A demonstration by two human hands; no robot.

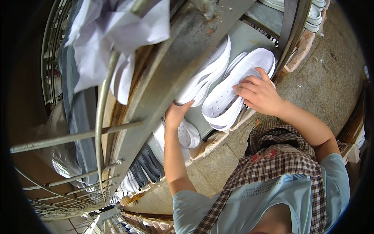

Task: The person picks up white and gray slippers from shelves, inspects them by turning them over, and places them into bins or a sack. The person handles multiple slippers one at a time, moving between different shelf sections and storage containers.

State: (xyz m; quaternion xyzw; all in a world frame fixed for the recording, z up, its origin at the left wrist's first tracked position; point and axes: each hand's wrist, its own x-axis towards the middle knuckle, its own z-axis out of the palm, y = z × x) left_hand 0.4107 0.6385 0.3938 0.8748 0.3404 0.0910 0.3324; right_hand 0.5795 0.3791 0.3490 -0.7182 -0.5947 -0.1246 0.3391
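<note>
White moulded shoe soles lie on a grey-green shelf belt under a metal beam. My right hand (pixel 259 92) is over the front sole (pixel 222 98), its fingertips bent onto the inner face and the palm at the near edge. Holes dot one end of that sole's inside. Its thumb is mostly hidden. Left of it, my left hand (pixel 179 113) grips the near end of another white sole (pixel 210 69), the thumb along its edge; the other fingers are partly hidden by the beam. Below my left wrist lies a smaller white perforated piece (pixel 187 134).
The metal beam (pixel 163 70) slants close above the soles. At left are a wire rack (pixel 74 136) and hanging white paper (pixel 117 35). Dark grey soles (pixel 146 165) stand in a row lower down. Cloth-lined bins (pixel 300 50) run beside the tiled floor (pixel 323 74).
</note>
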